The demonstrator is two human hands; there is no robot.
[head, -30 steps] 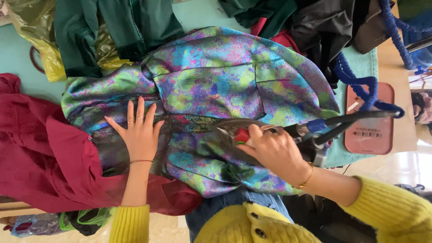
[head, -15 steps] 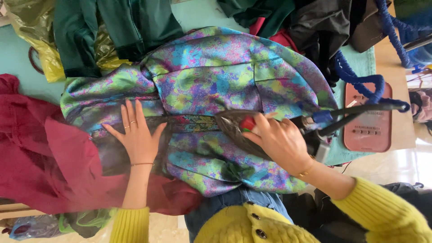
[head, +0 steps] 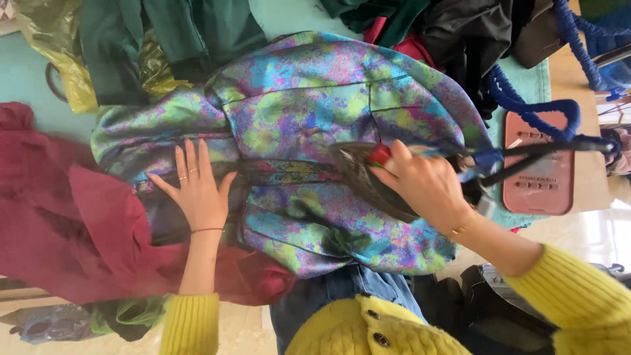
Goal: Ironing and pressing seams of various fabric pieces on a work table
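Iron [head: 368, 174] slid left along shirt [head: 315, 125] at table middle, gripped tight in right hand [head: 427, 187]; pressing advancing. Left hand [head: 194, 190] flat, fingers spread, pinning cloth beside red garment [head: 59, 217].

Patterned garment [head: 296, 125] spread on table [head: 26, 72]; left hand [head: 197, 190] flat on its left part, right hand [head: 424, 184] with iron [head: 368, 177] on its right; pad [head: 539, 171] further right.

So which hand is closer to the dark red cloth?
Left. The left hand lies flat on the colourful garment right beside the dark red cloth; the right hand grips the iron farther away.
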